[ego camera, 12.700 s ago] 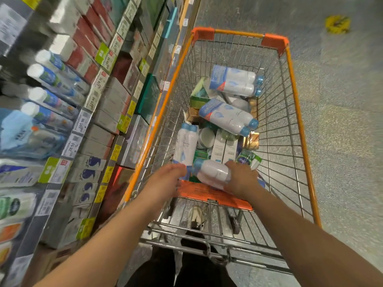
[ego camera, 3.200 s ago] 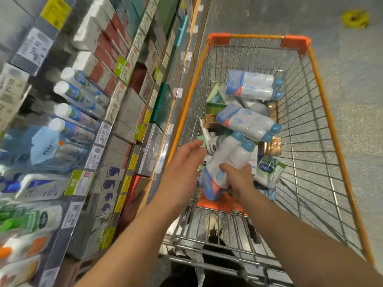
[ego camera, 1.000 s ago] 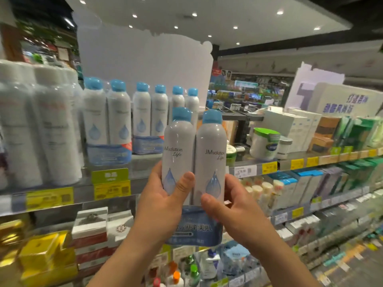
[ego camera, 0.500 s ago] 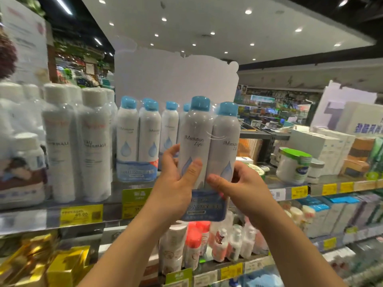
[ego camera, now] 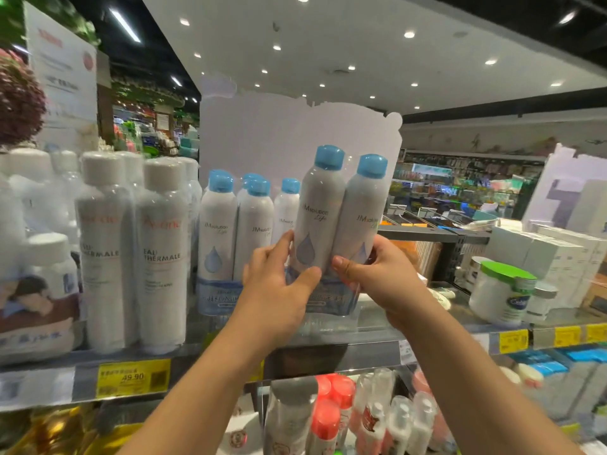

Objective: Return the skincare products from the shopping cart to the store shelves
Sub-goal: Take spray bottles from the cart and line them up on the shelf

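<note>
twin pack (ego camera: 331, 224): two white spray bottles, blue caps, droplet print, blue band at base
left hand (ego camera: 274, 287): grips pack
right hand (ego camera: 377, 277): grips pack

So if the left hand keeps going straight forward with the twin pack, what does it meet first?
Probably the shelved twin pack of the same spray, just ahead and left of the left hand. The held pack itself seems aimed at the free spot to its right, though depth is unclear.
</note>
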The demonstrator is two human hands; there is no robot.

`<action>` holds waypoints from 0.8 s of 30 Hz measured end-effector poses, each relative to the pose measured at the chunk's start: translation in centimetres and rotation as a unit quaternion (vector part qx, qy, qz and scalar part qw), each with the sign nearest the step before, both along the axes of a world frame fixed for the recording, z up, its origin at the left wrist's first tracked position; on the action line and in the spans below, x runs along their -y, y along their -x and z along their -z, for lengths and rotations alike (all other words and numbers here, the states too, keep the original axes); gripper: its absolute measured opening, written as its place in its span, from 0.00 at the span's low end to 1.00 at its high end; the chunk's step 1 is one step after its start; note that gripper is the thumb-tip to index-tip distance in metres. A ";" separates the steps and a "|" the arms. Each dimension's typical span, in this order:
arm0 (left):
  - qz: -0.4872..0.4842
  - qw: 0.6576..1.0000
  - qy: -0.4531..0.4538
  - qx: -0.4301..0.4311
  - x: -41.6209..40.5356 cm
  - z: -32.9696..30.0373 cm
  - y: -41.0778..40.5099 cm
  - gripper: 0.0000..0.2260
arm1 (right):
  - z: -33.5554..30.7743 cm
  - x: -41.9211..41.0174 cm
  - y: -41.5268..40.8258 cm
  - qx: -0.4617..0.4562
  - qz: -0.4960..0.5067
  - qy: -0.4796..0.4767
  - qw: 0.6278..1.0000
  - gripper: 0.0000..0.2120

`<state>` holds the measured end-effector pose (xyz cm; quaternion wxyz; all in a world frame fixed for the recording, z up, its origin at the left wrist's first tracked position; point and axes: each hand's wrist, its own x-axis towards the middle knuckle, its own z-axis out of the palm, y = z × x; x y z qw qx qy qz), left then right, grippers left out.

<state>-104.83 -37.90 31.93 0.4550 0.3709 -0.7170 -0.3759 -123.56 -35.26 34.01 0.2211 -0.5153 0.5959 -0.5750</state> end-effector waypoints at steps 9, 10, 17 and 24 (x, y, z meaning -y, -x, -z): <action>0.009 0.999 -0.041 0.033 2.0 0.6 -0.3 0.24 | 2.5 3.9 0.3 0.015 -0.004 -0.027 1.000 0.16; 0.006 0.998 -0.036 0.044 2.1 0.8 -0.3 0.25 | 2.7 4.2 0.4 0.015 -0.005 -0.030 0.999 0.16; -0.029 0.990 -0.038 0.129 3.1 1.3 0.0 0.33 | 3.5 5.3 0.5 0.006 -0.018 -0.044 0.999 0.19; -0.037 0.984 -0.042 0.167 3.3 1.5 0.1 0.34 | 4.1 6.5 0.6 0.024 -0.012 -0.044 0.999 0.16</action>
